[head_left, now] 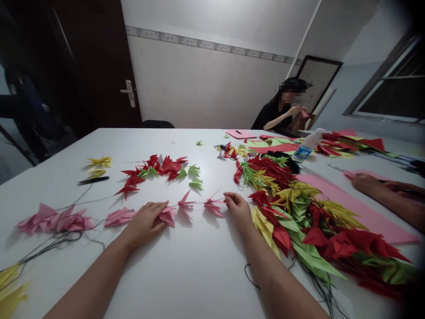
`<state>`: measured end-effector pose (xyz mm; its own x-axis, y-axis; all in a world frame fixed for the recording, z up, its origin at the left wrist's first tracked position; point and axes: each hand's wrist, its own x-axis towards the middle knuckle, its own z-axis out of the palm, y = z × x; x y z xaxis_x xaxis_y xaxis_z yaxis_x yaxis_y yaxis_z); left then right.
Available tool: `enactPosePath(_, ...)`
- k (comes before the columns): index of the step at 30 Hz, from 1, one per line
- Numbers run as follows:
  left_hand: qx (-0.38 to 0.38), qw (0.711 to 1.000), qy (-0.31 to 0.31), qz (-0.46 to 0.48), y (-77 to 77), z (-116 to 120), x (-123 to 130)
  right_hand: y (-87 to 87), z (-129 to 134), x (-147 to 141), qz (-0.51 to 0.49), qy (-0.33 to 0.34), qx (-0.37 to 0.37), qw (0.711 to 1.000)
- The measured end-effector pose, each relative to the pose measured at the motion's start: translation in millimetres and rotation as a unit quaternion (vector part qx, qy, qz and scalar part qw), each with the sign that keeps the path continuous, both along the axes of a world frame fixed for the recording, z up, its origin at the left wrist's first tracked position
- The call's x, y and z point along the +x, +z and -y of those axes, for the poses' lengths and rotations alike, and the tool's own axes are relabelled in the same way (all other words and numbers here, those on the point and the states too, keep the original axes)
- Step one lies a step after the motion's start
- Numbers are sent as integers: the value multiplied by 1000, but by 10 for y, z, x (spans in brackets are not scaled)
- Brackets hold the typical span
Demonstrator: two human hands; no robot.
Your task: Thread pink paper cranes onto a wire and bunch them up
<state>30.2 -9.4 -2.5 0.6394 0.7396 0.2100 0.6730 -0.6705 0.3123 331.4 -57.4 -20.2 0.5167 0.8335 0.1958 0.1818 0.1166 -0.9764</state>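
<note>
Pink paper garland (pixel 185 204) runs left to right, left hand (pixel 148 221) gripping one piece (pixel 168 216), right hand (pixel 238 210) pinching thread (pixel 198 203).

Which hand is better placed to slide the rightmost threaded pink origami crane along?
Probably the right hand: its fingertips are just beside that pink origami crane. The left hand is at another crane, with one more between.

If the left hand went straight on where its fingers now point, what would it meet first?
Past the pink folded piece at its fingertips, the left hand would probably first meet the next pink folded piece to the right, though depth is hard to judge.
</note>
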Motion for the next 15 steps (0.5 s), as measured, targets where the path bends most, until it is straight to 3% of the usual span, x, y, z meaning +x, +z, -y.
enactPosePath(5, -7, 995, -17, -94, 8, 31, -71, 4, 4, 1, -23, -4, 7, 1000)
enactPosePath(8, 35, 994, -15, -102, -13, 20, -46, -3, -1, 5, -37, -16, 11, 999)
enactPosePath(15, 105, 978, 100, -148, -59, 86, 64, -16, 5, 9, 7, -7, 7, 1000)
